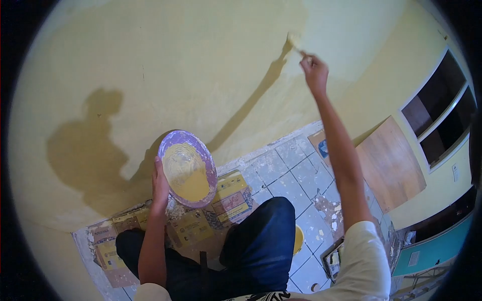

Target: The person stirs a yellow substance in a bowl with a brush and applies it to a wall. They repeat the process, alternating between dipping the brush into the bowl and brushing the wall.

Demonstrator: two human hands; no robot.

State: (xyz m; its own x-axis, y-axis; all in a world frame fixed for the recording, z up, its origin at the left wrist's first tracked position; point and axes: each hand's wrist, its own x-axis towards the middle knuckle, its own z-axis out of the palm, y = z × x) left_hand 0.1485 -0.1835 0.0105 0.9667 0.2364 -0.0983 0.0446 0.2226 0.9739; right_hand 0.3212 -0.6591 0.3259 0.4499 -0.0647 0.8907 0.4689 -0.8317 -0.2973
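Note:
My left hand (160, 186) grips the rim of a purple bowl (211, 170) at its left side. The bowl is tilted toward me, and yellow paint (193, 186) pools in its lower part. Up at the wall, my right hand (316, 70) is closed round the handle of a paintbrush (295, 42). Its bristles touch the wall (211, 60) where the yellow meets a paler patch (346, 37). The bowl's underside and most of the brush handle are hidden.
Flattened cardboard (191, 228) lies along the wall's foot on paint-spotted tiles (296, 180). A wooden board (391, 165) leans below a window (442, 105) at right. Beside my knee stands a yellow container (298, 240). A teal panel (432, 248) is at lower right.

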